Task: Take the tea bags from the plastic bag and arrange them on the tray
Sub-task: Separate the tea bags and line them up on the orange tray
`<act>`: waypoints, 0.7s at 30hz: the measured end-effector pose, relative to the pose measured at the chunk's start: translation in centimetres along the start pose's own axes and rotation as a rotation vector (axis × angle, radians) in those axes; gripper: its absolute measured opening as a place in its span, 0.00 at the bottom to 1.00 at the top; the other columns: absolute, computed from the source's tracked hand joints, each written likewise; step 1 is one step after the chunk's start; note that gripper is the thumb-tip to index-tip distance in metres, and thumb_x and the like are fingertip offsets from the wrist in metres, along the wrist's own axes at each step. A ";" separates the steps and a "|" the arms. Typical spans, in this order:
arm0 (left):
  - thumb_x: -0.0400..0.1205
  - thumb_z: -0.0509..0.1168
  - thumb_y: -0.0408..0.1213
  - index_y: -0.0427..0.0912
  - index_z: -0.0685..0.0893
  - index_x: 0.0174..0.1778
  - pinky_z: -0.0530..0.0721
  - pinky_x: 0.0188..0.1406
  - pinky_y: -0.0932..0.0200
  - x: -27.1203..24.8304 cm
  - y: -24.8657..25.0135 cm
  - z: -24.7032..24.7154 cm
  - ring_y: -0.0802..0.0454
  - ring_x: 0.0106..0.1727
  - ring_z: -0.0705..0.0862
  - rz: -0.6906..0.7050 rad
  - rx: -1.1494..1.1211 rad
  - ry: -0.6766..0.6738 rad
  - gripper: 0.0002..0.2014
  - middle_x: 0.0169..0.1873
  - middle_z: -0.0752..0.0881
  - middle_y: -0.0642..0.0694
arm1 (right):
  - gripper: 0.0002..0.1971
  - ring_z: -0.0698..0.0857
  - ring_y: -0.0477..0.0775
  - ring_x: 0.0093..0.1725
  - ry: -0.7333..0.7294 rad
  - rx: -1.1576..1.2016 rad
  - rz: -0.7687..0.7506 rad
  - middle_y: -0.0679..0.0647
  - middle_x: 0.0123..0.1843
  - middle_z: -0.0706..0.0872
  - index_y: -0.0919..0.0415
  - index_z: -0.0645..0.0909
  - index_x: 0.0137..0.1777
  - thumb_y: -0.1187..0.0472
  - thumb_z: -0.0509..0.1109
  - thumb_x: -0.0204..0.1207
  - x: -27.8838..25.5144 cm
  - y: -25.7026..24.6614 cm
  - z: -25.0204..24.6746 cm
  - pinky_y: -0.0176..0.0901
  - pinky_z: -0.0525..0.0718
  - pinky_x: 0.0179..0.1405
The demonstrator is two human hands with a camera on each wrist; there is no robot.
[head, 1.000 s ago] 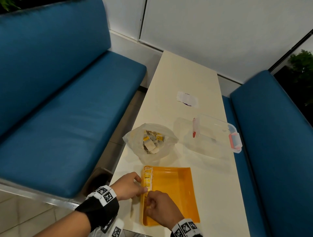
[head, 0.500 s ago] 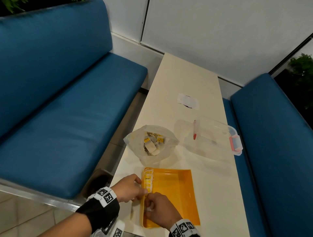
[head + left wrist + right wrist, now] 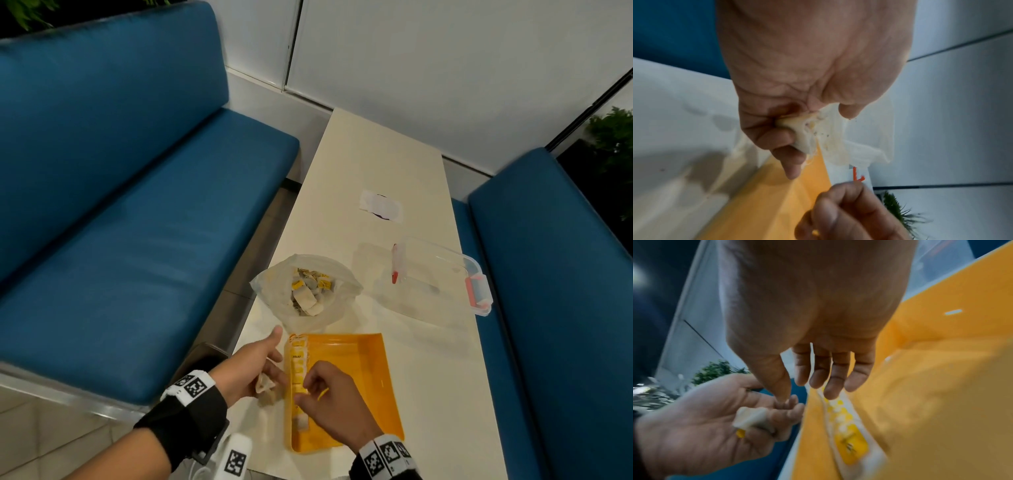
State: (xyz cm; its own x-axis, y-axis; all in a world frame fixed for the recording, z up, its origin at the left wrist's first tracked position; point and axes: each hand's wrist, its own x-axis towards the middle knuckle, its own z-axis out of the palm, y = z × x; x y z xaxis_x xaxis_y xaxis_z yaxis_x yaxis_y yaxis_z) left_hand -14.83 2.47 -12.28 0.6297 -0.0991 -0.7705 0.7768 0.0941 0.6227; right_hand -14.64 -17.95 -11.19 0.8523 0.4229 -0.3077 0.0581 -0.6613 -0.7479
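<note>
The left hand (image 3: 251, 368) is sitting just off the left edge of the orange tray (image 3: 370, 383), palm turned up, and its lower fingers are curling around a small clutch of pale tea bags (image 3: 269, 390) while the thumb and forefinger are stretching out loose. From the left wrist view those bags (image 3: 818, 129) are bunching between the curled fingers, a bit of string trailing. The right hand (image 3: 334, 401) is hovering over the tray's left side, fingers bending down and thumb drawing in toward them; whether it is pinching a tag or string there I cannot tell. Under it a row of tea bags with yellow tags (image 3: 298, 370) is lining up along the tray's left wall, running from the far corner toward the person. The right wrist view is showing that row (image 3: 846, 434) right beneath the fingertips (image 3: 830, 392). The two hands are working close, nearly touching. Beyond the tray the plastic bag (image 3: 274, 284) is lying open on the cream bench (image 3: 376, 154), more tea bags heaped inside. To its right a clear lidded container (image 3: 442, 274) with red clips is resting, and blue seats (image 3: 137, 222) are flanking the bench.
</note>
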 end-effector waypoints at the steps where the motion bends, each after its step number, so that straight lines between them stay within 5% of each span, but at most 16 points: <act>1: 0.85 0.51 0.70 0.38 0.79 0.63 0.78 0.37 0.55 -0.2 0.3 0.0 0.47 0.38 0.86 -0.001 -0.047 -0.008 0.36 0.46 0.93 0.34 | 0.09 0.82 0.46 0.41 0.025 0.027 -0.057 0.48 0.41 0.83 0.50 0.79 0.42 0.54 0.77 0.68 0.1 -1.0 -0.2 0.32 0.80 0.40; 6: 0.87 0.49 0.69 0.34 0.81 0.56 0.75 0.33 0.55 -1.0 1.5 0.9 0.49 0.28 0.81 0.030 -0.163 -0.047 0.37 0.40 0.88 0.36 | 0.13 0.81 0.45 0.42 0.015 0.028 -0.223 0.42 0.45 0.81 0.45 0.82 0.51 0.50 0.77 0.67 1.1 -4.3 -0.7 0.32 0.80 0.42; 9: 0.88 0.49 0.66 0.35 0.80 0.53 0.80 0.34 0.55 -1.3 1.9 1.3 0.48 0.32 0.82 0.049 -0.211 -0.068 0.34 0.41 0.85 0.36 | 0.16 0.80 0.46 0.44 -0.036 -0.052 -0.262 0.42 0.47 0.79 0.41 0.83 0.54 0.49 0.80 0.68 1.3 -4.7 -0.6 0.34 0.81 0.46; 13: 0.88 0.48 0.67 0.31 0.83 0.58 0.79 0.37 0.53 -0.9 1.8 1.5 0.47 0.35 0.78 0.096 -0.159 -0.056 0.37 0.42 0.83 0.36 | 0.09 0.80 0.45 0.43 -0.020 -0.123 -0.199 0.44 0.46 0.77 0.39 0.79 0.41 0.51 0.78 0.70 1.7 -5.1 -0.1 0.39 0.82 0.46; 15: 0.88 0.49 0.66 0.34 0.83 0.55 0.77 0.36 0.55 -0.8 1.8 1.6 0.49 0.33 0.77 0.124 -0.144 -0.064 0.35 0.42 0.84 0.37 | 0.14 0.81 0.45 0.43 -0.004 -0.132 -0.166 0.45 0.45 0.78 0.36 0.76 0.36 0.56 0.77 0.72 1.9 -4.9 -0.1 0.39 0.82 0.46; 21: 0.85 0.70 0.53 0.42 0.87 0.52 0.83 0.41 0.57 -1.1 0.8 0.3 0.53 0.43 0.88 0.378 0.132 -0.113 0.16 0.44 0.91 0.43 | 0.07 0.81 0.42 0.37 0.179 0.096 -0.017 0.50 0.39 0.86 0.51 0.84 0.38 0.58 0.79 0.72 2.4 -4.4 -1.9 0.33 0.80 0.38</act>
State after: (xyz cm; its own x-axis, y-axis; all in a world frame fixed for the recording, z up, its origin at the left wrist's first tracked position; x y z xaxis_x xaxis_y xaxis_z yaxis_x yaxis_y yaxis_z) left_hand -14.95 2.38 -10.90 0.8624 -0.1908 -0.4690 0.4807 0.0178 0.8767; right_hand -11.88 -15.23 -7.53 0.9310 0.3108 -0.1912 0.0308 -0.5888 -0.8077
